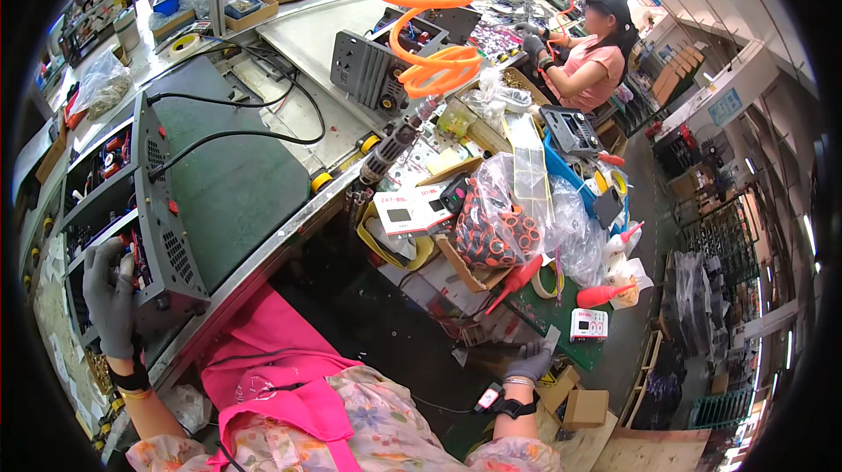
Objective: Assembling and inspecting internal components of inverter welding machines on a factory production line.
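Grey case (180,248) sits at far L of view, on the bench just beside/partly over the L edge of a green mat (241,165); its side w/ vent holes faces the mat, other side open w/ wiring & small parts visible inside. Black cable (237,134) runs from it, loops across the mat & back toward the rear. L hand (110,296), grey glove, is at the near end of the case, fingers bent in over its edge; can't tell if they grip a part or just rest. R hand (529,363), also gloved, is well apart from the case, low & R of centre, nr the edge of a cluttered green worktop (579,351); fingers look extended & close together, can't tell if they hold anything. Watch-like device (488,397) on R wrist. Just above R hand: small white box (589,325), red-tipped bottle (605,295), tape roll (550,282). Farther back, clear bag (498,225) of orange/black rings, w/ white printed box (405,212) to its L. Power screwdriver (386,152) hangs tilted below an orange coiled hose (438,73); 2nd grey unit (360,71) stands tilted behind. Co-worker (589,73), pink top & dark cap, is at the bench in bg, gloved hands over parts.
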A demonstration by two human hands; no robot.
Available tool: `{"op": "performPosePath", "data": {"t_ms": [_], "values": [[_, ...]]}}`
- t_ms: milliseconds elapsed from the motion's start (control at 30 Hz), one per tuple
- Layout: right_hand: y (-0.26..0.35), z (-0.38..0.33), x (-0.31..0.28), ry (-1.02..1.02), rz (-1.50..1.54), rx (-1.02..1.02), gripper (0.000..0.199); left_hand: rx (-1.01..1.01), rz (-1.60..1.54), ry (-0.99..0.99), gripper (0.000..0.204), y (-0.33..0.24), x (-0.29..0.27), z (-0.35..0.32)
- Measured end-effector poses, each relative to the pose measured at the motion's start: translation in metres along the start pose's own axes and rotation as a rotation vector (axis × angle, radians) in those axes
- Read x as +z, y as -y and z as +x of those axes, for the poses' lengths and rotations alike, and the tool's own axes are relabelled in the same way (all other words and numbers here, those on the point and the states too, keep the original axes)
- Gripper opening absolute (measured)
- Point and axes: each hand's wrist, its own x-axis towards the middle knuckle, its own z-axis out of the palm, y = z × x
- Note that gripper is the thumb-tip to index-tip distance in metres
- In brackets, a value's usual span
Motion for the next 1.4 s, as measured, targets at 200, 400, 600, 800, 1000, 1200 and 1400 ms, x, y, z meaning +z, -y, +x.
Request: {"op": "performPosePath", "data": {"t_ms": [200, 400, 600, 800, 1000, 1200, 1400], "values": [[0.026, -0.069, 0.048, 0.41, -0.517, -0.991, 0.011, 0.139, 0.184, -0.266, 0.032, -0.047, 0.002, -0.005], [0.017, -0.236, 0.153, 2.01, -0.865, -1.26, 0.012, 0.38, -0.203, 0.335, 0.043, -0.119, 0.029, -0.02], [-0.034, -0.363, 0.172, 2.55, -0.821, -1.861, 0.012, 0.409, 0.163, 0.55, 0.054, -0.116, 0.04, -0.03], [-0.053, -0.396, 0.175, 2.592, -0.743, -1.902, 0.016, 0.242, 0.246, 0.679, 0.022, -0.084, 0.042, -0.042], [-0.064, -0.38, 0.186, 2.119, -0.904, -1.087, 0.051, 0.142, 0.041, 0.455, 0.013, -0.077, 0.041, -0.039], [-0.081, -0.358, 0.18, 2.107, -0.469, 0.083, 0.047, -0.395, -0.831, 0.308, 0.019, -0.084, 0.054, -0.039], [-0.107, -0.369, 0.156, 1.857, -0.277, 0.464, 0.021, -0.292, -0.877, 0.355, 0.025, -0.087, 0.058, -0.04]]}}
